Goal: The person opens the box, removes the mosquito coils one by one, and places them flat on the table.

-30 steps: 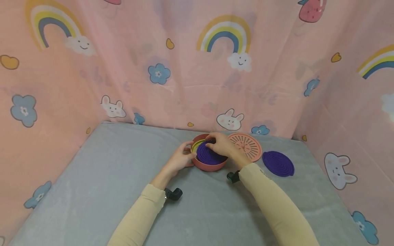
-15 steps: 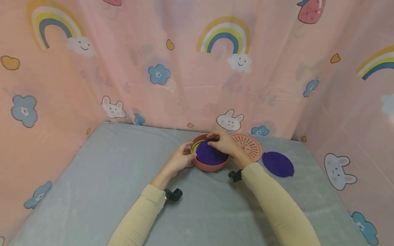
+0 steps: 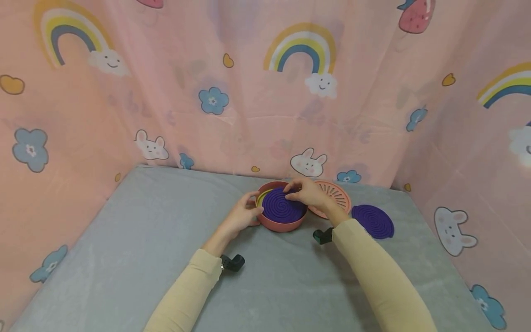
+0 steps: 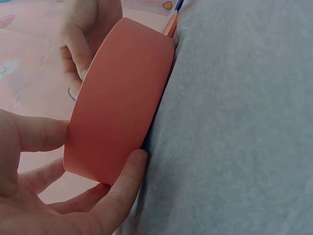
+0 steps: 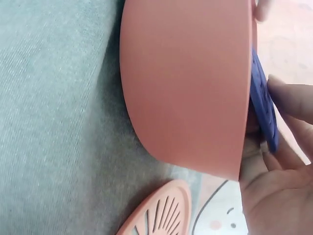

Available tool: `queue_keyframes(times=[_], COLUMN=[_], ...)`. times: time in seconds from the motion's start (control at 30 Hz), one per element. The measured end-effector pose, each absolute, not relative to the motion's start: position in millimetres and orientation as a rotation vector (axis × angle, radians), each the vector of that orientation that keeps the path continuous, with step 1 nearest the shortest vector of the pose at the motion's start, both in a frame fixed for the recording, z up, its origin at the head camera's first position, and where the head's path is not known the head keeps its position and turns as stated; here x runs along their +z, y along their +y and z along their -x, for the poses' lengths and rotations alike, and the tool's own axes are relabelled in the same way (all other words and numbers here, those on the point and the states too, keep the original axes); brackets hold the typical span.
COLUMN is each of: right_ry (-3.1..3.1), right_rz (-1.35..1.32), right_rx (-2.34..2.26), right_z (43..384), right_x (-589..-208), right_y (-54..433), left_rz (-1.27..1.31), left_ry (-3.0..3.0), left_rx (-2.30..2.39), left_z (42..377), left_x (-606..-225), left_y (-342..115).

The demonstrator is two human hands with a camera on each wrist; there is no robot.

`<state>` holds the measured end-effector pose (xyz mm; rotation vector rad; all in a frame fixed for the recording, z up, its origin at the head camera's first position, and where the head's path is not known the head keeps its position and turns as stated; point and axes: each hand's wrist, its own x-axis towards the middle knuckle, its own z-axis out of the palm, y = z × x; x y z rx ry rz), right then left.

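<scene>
A round coral-pink bowl-like container (image 3: 282, 227) stands on the cloth near the back. My left hand (image 3: 240, 213) holds its left side, thumb and fingers spread round the wall, as the left wrist view (image 4: 120, 103) also shows. A purple coaster (image 3: 279, 210) with spiral ridges lies at the container's mouth, tilted. My right hand (image 3: 309, 193) pinches its upper right edge; the right wrist view shows the coaster (image 5: 264, 107) between thumb and fingers, partly above the rim. Part of a yellow-green round piece (image 3: 260, 199) shows inside the container, mostly covered by the coaster.
A coral slotted disc (image 3: 338, 197) lies right of the container, partly behind my right forearm. Farther right lies a second purple spiral coaster (image 3: 373, 220). Grey cloth (image 3: 166, 221) covers the table, and a pink patterned curtain (image 3: 249, 124) hangs along the back and sides.
My right hand has shifted slightly right, its fingers moving along the coaster's edge. More of the coaster's spiral face shows. The left hand stays on the container.
</scene>
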<state>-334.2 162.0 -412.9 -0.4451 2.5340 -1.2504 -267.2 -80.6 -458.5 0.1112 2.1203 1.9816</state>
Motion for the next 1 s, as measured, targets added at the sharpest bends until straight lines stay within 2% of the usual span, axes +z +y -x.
queue_keyframes(times=[0.4,1.0], right_ry=[2.455,2.500], right_rz=[0.328,0.348], right_rx=[-1.393,-1.496], right_z=[323,290], right_x=[-400,-376], right_y=[177,218], left_rz=[-0.132,-0.142], left_ry=[2.117,2.093], left_rx=[1.970,1.989], left_z=[266,264], left_x=[-458,-457], left_y=[-81,-81])
